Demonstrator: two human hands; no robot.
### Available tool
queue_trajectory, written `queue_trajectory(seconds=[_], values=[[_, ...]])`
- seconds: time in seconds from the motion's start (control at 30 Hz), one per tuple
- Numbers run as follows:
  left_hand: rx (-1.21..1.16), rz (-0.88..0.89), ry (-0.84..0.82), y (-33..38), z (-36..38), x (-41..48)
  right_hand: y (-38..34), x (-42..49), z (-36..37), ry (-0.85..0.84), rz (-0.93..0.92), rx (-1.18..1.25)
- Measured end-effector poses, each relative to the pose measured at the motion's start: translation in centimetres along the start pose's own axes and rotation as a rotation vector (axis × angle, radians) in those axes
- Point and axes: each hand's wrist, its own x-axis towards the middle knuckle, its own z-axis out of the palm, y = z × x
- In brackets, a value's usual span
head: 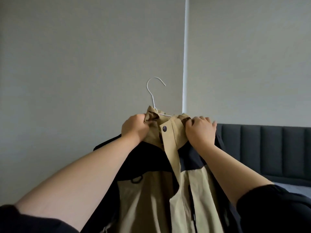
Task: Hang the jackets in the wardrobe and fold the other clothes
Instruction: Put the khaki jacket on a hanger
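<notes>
- Holding the jacket [168, 190] up before us with both arms stretched out, we grip it at the collar.
- Our left hand [134, 126] is at the jacket's collar end on our left, its fingers curled tight round a bunch of tan cloth.
- Our right hand [200, 132] is on the jacket's other collar end, its fingers bent down and pinching the tan cloth there.
- The hanger [152, 91] sits inside the jacket. Its white hook rises out of the neck, above and between our hands, in open air. A short stretch of its wire shows across the open collar.
- The jacket is tan down the front and black over the shoulders.
- A dark snap [164, 128] sits on the jacket's front strip just below the collar, between our hands.
- The jacket's lower part runs out of view at the bottom.
- Behind the jacket we see a grey wall [84, 64], with a white strip [186, 56] running straight up it from just above the jacket's collar.
- Right of the jacket and behind it stands a dark padded headboard [269, 148].
</notes>
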Motion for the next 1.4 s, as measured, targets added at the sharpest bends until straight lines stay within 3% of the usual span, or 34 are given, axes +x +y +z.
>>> queue_trajectory(seconds=[0.1, 0.27, 0.37, 0.53, 0.7, 0.8, 0.83, 0.9, 0.97, 1.0, 1.17, 1.27, 1.33, 1.4], values=[[0.052, 0.042, 0.077, -1.3, -3.7, 1.0, -3.1, 0.8, 0.2, 0.049, -0.024, 0.114], [0.221, 0.022, 0.073, -4.9, -5.8, -1.0, -6.5, -0.1, 1.6, -0.322, 0.261, 0.406], [0.296, 0.026, 0.070, -7.1, -6.6, -2.2, -7.8, -0.9, 2.6, -0.500, 0.233, 0.382], [0.398, 0.082, -0.063, -10.3, -8.0, -3.6, -11.2, -2.3, 4.8, -0.604, 0.243, 0.426], [0.526, 0.111, -0.206, -14.1, -9.2, -5.5, -16.8, -4.8, 6.3, -0.641, 0.298, 0.934], [0.490, 0.046, -0.207, -16.7, -10.1, -6.4, -19.6, -6.7, 7.5, -0.719, 0.333, 1.216], [0.440, -0.006, -0.190, -17.9, -10.7, -6.6, -20.1, -7.3, 8.0, -0.759, 0.247, 1.189], [0.328, -0.108, -0.147, -20.2, -11.8, -7.1, -20.6, -7.9, 9.4, -0.780, -0.098, 0.850], [0.277, -0.162, -0.097, -21.9, -12.6, -7.6, -21.1, -7.9, 10.9, -0.636, -0.369, 0.535], [0.273, -0.172, -0.071, -22.6, -12.9, -7.7, -21.3, -7.9, 11.7, -0.595, -0.413, 0.440], [0.294, -0.139, 0.047, -25.3, -14.1, -7.6, -21.5, -9.0, 15.1, -0.674, -0.228, 0.269], [0.313, -0.148, 0.088, -27.0, -15.0, -7.4, -20.8, -9.4, 15.6, -0.736, -0.127, 0.394], [0.316, -0.152, 0.088, -27.8, -15.3, -7.4, -20.5, -10.3, 15.5, -0.864, -0.152, 0.508], [0.302, -0.167, 0.075, -28.4, -15.3, -7.7, -21.1, -11.5, 15.5, -0.884, -0.266, 0.519]])
